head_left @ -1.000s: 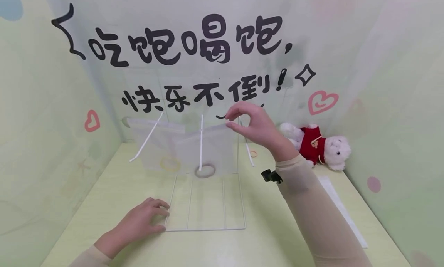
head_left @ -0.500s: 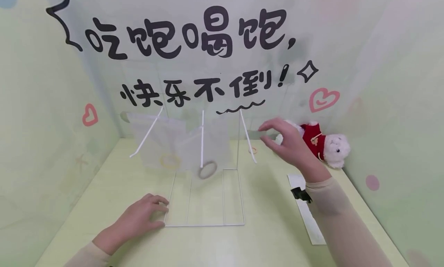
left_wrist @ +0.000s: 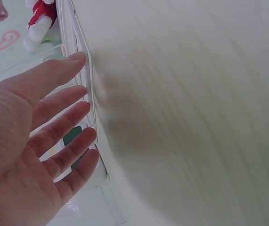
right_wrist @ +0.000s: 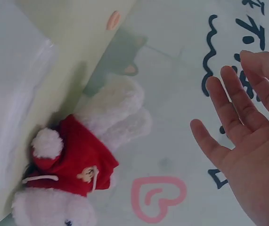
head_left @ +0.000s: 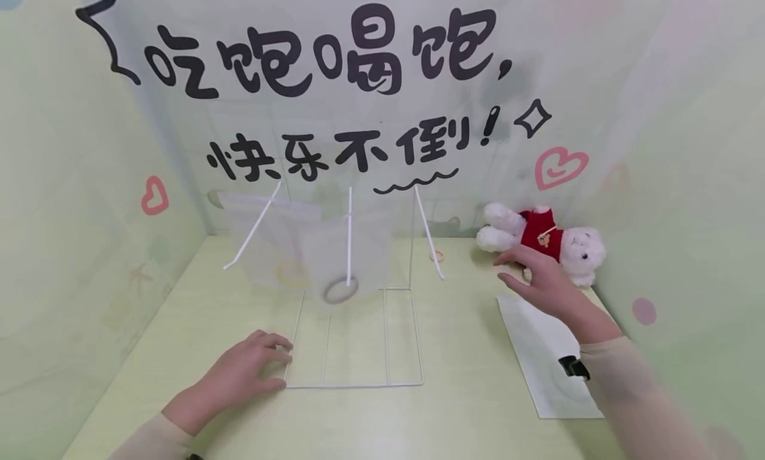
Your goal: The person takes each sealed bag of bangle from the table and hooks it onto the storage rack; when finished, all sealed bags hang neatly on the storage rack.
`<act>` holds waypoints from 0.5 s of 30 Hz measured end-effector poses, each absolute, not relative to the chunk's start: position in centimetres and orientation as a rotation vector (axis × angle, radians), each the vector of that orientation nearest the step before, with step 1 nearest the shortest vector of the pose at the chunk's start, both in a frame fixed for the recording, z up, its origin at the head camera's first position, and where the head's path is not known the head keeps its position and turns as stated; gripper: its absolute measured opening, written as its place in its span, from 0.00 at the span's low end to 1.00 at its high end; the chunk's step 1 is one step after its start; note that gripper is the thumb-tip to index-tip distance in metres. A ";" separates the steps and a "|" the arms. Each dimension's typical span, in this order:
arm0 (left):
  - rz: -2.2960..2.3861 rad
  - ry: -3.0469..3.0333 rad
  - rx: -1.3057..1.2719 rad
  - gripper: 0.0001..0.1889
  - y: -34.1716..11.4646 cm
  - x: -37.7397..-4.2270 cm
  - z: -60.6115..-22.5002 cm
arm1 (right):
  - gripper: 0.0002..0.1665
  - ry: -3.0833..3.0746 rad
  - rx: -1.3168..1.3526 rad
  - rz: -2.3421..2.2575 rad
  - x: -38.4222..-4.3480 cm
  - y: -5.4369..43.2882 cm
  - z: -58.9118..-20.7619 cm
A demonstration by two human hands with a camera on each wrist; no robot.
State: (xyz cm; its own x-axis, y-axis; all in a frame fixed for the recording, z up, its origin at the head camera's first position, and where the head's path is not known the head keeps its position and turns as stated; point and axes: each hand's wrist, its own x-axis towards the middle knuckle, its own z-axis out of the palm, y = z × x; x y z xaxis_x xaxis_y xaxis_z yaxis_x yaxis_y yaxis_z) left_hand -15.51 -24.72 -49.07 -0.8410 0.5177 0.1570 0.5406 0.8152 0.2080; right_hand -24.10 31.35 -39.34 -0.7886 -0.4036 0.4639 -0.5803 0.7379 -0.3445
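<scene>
A white wire rack (head_left: 352, 385) stands on the table, with several thin prongs angling toward me. A translucent plastic bag (head_left: 254, 237) hangs at its left prong, and a second translucent bag (head_left: 367, 247) hangs at the middle prong. The right prong (head_left: 429, 231) carries nothing. My left hand (head_left: 239, 364) rests its fingertips against the left side of the rack's base; in the left wrist view its fingers (left_wrist: 61, 129) are straight along the wire. To the right, my right hand (head_left: 546, 284) hovers with loose fingers, holding nothing, over flat whitish sheets like the bags (head_left: 534, 367).
A white plush bear (head_left: 544, 228) in a red top lies on its side at the back right, just beyond my right hand. An orange ring shape (head_left: 438, 255) shows behind the right prong. Printed walls enclose the table (head_left: 358, 427) at the back and both sides.
My right hand has let go of the middle bag and moved right, to above the flat sheets, uncovering the bear. The middle bag has swung a little. My left hand stays at the rack.
</scene>
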 end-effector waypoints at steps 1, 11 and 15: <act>-0.369 -2.910 -0.845 0.19 -24.7 -15.6 -49.1 | 0.18 -2.588 0.759 0.670 -24.0 31.9 -39.7; -0.367 -2.930 -0.833 0.19 -24.5 -15.7 -49.1 | 0.19 -2.605 0.776 0.565 -22.7 37.2 -42.2; -0.344 -2.940 -0.833 0.19 -24.5 -15.7 -49.0 | 0.18 -2.629 0.749 0.537 -22.7 38.7 -43.2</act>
